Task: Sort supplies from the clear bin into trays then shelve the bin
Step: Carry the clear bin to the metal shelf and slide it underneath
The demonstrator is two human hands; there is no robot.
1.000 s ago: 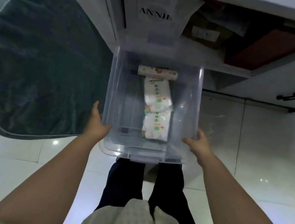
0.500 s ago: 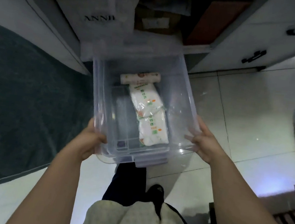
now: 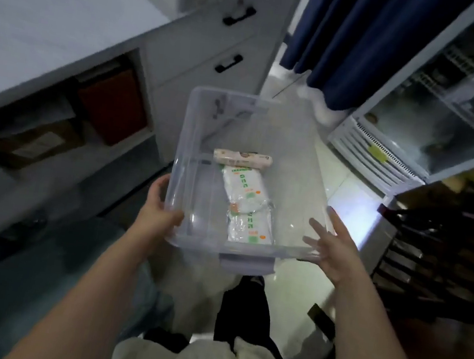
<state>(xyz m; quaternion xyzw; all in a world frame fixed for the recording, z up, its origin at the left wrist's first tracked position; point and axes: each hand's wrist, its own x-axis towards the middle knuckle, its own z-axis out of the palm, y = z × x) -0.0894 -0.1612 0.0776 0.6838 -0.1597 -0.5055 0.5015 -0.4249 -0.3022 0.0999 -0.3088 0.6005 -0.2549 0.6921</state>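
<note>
I hold the clear bin in the air in front of me, above the floor. My left hand grips its near left corner, thumb over the rim. My right hand presses against its near right side with the fingers spread along the wall. Inside the bin lie two white packets with green and orange print, one behind the other, and a small beige roll lying across at their far end.
A white cabinet with a grey top runs along the left, with an open shelf holding boxes and drawers with black handles. Blue curtains hang ahead. A glass-door cooler and a dark wooden rack stand right.
The bin has come out of the cabinet shelf and swung right with my turn. The green mat is out of view; curtains and cooler now show. Both hands stay on the bin.
</note>
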